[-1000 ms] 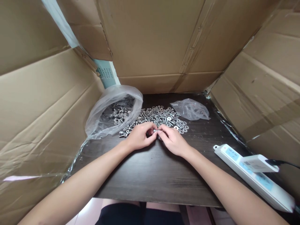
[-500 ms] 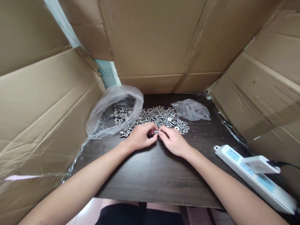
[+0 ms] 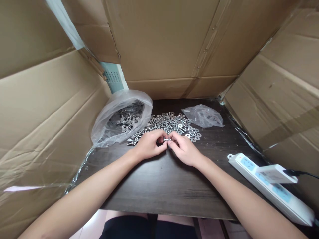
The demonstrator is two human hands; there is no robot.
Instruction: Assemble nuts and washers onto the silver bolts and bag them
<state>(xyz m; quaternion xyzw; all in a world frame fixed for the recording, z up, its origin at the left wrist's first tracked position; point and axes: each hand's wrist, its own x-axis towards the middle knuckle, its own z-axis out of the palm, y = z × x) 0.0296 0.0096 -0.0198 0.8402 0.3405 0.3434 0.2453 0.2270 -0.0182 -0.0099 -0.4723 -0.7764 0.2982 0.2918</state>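
Observation:
A small silver bolt (image 3: 167,139) lies level between my two hands, just in front of the pile. My left hand (image 3: 150,144) is closed in a pinch on its left end, thumb below and fingers curled over. On its right end my right hand (image 3: 183,148) closes with thumb and fingertips. Whether a nut or washer sits at that end is too small to tell. Behind the hands spreads a pile of loose bolts, nuts and washers (image 3: 167,123), partly hidden by my fingers.
An open clear plastic bag (image 3: 99,132) with more bolts and washers stands at the left. A smaller crumpled bag (image 3: 205,116) lies at the back right. A white power strip (image 3: 264,182) with a plugged-in adapter lies right on the dark table (image 3: 159,189). Cardboard walls (image 3: 169,43) surround it.
The fingers of my right hand have shifted slightly at the bolt's right end. My left hand stays in place, and the bolt remains between both hands.

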